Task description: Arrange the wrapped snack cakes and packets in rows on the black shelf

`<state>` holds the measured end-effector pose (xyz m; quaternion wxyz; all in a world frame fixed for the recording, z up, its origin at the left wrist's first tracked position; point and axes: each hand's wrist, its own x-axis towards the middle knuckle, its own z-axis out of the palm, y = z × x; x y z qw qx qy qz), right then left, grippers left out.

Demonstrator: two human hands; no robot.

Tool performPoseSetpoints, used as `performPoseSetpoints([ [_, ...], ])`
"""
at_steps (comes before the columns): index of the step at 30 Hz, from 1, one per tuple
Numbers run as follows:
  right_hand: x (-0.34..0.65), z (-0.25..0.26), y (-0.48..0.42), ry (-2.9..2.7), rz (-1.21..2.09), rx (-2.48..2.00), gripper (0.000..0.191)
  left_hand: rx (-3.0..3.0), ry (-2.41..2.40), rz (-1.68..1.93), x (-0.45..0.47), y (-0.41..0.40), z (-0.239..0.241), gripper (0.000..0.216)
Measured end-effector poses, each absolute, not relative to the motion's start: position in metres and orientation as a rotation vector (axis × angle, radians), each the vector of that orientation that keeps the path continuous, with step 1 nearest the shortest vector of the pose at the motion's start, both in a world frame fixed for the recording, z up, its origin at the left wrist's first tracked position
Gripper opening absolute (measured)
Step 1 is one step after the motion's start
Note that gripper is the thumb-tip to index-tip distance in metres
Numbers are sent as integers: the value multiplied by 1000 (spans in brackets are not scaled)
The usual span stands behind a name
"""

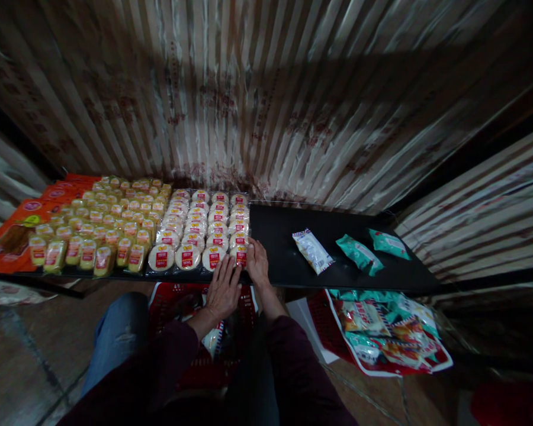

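Clear packs of round white rice crackers (pixel 187 258) with red and yellow labels lie in several rows on a black shelf (pixel 275 236). My left hand (pixel 224 290) reaches over the shelf's front edge, its fingers stretched out onto the front packs near the right end of the row. Against the right side of the front-right cracker pack (pixel 238 254) rests my right hand (pixel 258 263), fingers extended along it. Both hands touch the packs and neither is closed round one. Part of that corner pack is hidden under my fingers.
Small yellow wrapped cakes (pixel 102 225) fill the shelf's left, beside orange bags (pixel 44 207). To the right lie a white packet (pixel 313 251) and two green packets (pixel 359 253). Below are a red basket of snack bags (pixel 382 334) and another red basket (pixel 160 302) between my legs. Striped sheeting hangs behind.
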<state>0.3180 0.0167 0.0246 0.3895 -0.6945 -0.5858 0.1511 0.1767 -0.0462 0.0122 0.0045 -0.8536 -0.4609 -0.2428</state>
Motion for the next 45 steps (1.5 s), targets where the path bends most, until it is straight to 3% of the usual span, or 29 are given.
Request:
performPoseSetpoints([
  [19, 291, 39, -43, -1450, 92, -1616, 47, -2672, -1449, -757, 168, -61, 12, 63],
  [27, 246, 40, -75, -1723, 243, -1497, 42, -2484, -1644, -853, 139, -77, 3, 58],
  [45, 227, 34, -76, -1691, 341, -1596, 44, -2594, -1493, -822, 120, -61, -1, 51],
])
